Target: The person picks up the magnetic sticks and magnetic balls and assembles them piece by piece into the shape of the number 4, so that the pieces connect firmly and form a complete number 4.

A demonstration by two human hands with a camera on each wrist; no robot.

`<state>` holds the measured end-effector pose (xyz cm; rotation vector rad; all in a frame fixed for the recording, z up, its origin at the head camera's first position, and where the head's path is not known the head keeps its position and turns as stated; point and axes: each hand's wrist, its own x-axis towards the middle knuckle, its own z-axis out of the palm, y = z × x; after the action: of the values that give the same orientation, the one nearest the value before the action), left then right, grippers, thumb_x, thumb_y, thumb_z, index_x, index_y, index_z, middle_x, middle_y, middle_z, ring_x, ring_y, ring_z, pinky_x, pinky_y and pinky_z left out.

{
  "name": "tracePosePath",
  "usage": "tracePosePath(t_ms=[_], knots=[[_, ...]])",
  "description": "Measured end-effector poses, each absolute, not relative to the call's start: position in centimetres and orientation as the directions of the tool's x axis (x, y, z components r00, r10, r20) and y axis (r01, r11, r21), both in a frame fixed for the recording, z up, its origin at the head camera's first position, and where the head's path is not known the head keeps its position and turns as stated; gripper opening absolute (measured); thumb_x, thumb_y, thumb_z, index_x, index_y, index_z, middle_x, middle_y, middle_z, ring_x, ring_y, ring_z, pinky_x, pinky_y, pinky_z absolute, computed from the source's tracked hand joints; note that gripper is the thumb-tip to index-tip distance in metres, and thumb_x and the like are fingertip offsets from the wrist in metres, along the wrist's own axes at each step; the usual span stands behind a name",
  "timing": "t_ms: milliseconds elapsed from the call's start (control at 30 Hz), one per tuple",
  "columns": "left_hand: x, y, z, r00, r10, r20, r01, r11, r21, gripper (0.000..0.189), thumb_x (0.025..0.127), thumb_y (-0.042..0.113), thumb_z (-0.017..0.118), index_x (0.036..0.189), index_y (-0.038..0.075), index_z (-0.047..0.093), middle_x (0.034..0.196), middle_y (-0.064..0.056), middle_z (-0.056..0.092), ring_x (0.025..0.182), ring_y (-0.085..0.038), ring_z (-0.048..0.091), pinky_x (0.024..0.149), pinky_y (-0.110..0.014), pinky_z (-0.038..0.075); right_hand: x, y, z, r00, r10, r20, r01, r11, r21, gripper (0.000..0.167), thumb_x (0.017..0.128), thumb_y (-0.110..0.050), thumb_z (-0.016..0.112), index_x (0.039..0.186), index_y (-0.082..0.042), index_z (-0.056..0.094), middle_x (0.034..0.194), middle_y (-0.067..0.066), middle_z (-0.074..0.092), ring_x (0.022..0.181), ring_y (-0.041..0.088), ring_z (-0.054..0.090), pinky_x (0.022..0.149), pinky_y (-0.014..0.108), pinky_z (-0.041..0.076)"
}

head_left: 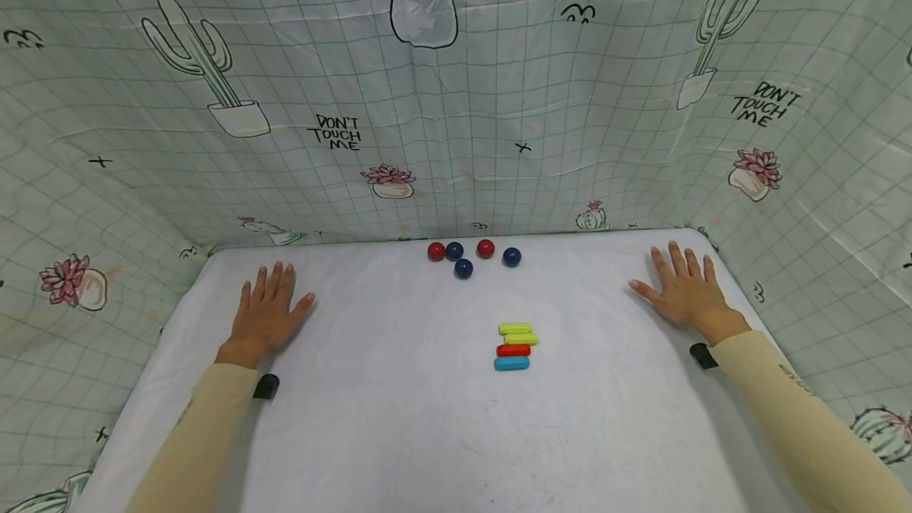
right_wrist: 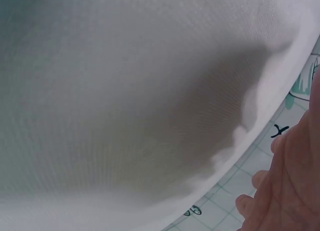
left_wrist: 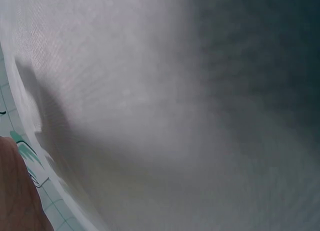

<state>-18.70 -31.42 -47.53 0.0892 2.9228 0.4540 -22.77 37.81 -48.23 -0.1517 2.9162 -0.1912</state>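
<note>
My left hand (head_left: 267, 313) lies palm down at the left of the white table, fingers straight and thumb spread, holding nothing. On the right side my right hand (head_left: 685, 291) lies the same way, also without anything in it. Between them, near the back edge, are two red balls (head_left: 436, 252) and three dark blue balls (head_left: 463, 268). Closer to the front, short rounded sticks lie stacked in a column: two yellow-green sticks (head_left: 521, 339), a red stick (head_left: 513, 351) and a blue stick (head_left: 511, 363). Each wrist view shows mostly white cloth and part of a hand.
A white cloth covers the table (head_left: 385, 410). Behind and at both sides hangs a gridded curtain (head_left: 470, 101) printed with cacti and lettering. Dark wrist devices, such as the left one (head_left: 267, 386), sit under the sleeves.
</note>
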Motion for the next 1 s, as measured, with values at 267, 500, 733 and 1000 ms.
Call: tracePosePath(t_ms=[267,500,733,1000], knots=[[-18.7,-31.0,-47.5,-0.983,0.08,-0.165,0.026,0.952,0.306,0.089,0.112,0.058,0.034,0.166,-0.005,0.004,0.173,-0.029,-0.005,0.16,-0.049,-0.011,0.125,-0.062,-0.014,-22.5,37.8,-48.6,-0.974,-0.136,-0.18,-0.109,0.983,-0.15,0.104,0.105,-0.074,0.033,0.164,0.009,0.013,0.168,0.04,-0.001,0.153,0.063,0.001,0.122,0.071,-0.011],[-18.8,-30.0,-47.3,-0.985,0.076,-0.152,0.027,0.953,0.302,0.084,0.113,0.051,0.038,0.166,-0.007,0.006,0.173,-0.03,-0.002,0.16,-0.05,-0.009,0.126,-0.062,-0.013,-22.1,36.8,-48.3,-0.972,-0.168,-0.165,-0.145,0.979,-0.144,0.097,0.107,-0.068,0.037,0.164,0.008,0.014,0.168,0.04,0.001,0.154,0.063,0.003,0.122,0.072,-0.009],[-19.0,-29.3,-47.2,-0.986,0.075,-0.146,0.029,0.955,0.296,0.083,0.113,0.049,0.039,0.166,-0.007,0.006,0.173,-0.029,-0.002,0.16,-0.049,-0.009,0.126,-0.062,-0.012,-21.9,35.0,-48.1,-0.965,-0.216,-0.151,-0.198,0.972,-0.128,0.094,0.108,-0.065,0.041,0.166,0.005,0.015,0.169,0.038,0.003,0.154,0.062,0.005,0.122,0.072,-0.007],[-19.6,-28.2,-46.9,-0.986,0.103,-0.128,0.061,0.953,0.296,0.084,0.112,0.05,0.039,0.166,-0.006,0.007,0.174,-0.028,0.0,0.16,-0.049,-0.007,0.126,-0.062,-0.011,-21.7,32.5,-47.8,-0.954,-0.273,-0.12,-0.258,0.957,-0.129,0.091,0.107,-0.06,0.048,0.167,0.002,0.017,0.171,0.035,0.005,0.156,0.058,0.008,0.124,0.07,-0.006]])
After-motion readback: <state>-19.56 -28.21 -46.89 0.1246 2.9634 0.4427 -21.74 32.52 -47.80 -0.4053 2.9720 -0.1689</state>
